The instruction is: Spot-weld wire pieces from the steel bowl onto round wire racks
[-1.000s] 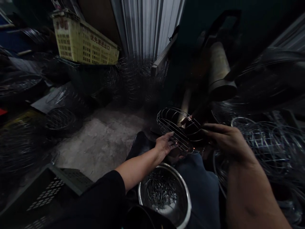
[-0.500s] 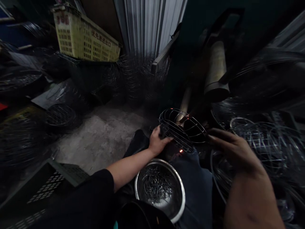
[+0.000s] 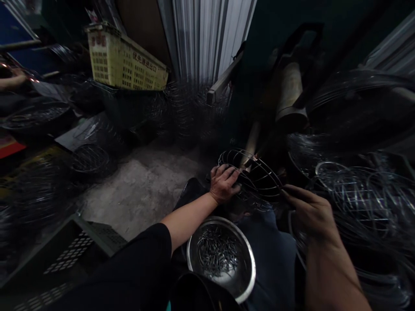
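Observation:
A round wire basket frame [image 3: 256,175] sits tilted over my lap, in front of a dark welding arm. My left hand [image 3: 223,183] grips its near left rim, fingers curled over the wires. At the frame's right edge my right hand [image 3: 308,211] has its fingers pressed together in a pinch on the rim wire. Below them a steel bowl [image 3: 243,285] rests on my knees, holding several short bent wire pieces [image 3: 217,257].
Stacks of wire frames [image 3: 359,194] crowd the right side. More wire baskets [image 3: 89,157] lie on the concrete floor at left. A yellow plastic crate [image 3: 126,60] stands at the back. Another person's hand [image 3: 13,80] shows at far left. A perforated metal tray [image 3: 65,263] lies near left.
My left hand slid up onto the frame's rim and closed over it. The frame turned slightly. The sparks under it have gone out. My right hand stayed at the right edge.

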`<state>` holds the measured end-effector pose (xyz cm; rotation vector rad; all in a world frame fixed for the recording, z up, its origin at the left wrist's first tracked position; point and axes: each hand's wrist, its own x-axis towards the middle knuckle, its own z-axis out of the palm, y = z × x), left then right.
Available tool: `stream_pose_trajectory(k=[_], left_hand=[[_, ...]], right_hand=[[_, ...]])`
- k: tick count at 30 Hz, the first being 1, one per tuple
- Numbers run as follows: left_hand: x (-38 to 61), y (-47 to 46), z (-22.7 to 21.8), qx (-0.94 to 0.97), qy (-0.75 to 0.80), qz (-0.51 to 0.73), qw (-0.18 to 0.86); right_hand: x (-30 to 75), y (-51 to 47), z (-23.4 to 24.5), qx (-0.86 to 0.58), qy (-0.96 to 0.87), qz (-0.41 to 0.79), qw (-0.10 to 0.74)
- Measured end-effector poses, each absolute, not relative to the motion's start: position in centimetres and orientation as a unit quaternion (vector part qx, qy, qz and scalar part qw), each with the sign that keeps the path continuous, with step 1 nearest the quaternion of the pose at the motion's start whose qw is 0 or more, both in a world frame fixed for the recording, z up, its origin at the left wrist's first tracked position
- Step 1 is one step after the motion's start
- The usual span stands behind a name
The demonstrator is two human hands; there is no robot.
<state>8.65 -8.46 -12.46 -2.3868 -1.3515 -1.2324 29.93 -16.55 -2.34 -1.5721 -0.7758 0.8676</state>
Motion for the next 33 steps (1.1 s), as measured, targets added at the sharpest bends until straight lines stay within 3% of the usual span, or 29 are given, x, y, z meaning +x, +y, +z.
stream_pose_trajectory(k=[5,15,21,28,33], left_hand=[[7.8,-7.5,-12.9,-0.782,-0.433,-0.438,0.092],[7.8,-6.9,-13.7,-0.793,-0.372,-0.482,0.023],[7.8,-7.0,-14.4,-0.763,-0.366,-0.531,-0.051],[7.4,-6.8,-12.7,-0.742,-0.433,-0.482,-0.172],[6.5,-8.2,-10.5,-0.731,-0.459,-0.474,-0.176]], right_hand=[[29.3,-15.2,-2.2,-0.645,-0.338,0.389,0.564],[28.5,-15.9,-0.9,-0.663,-0.275,0.394,0.574],[28.1,-14.3,0.7,-0.666,-0.391,0.356,0.526],[26.9,-10.8,1.9,-0.657,-0.422,0.35,0.518],[26.3,-11.5,1.6,-0.654,-0.419,0.34,0.53]])
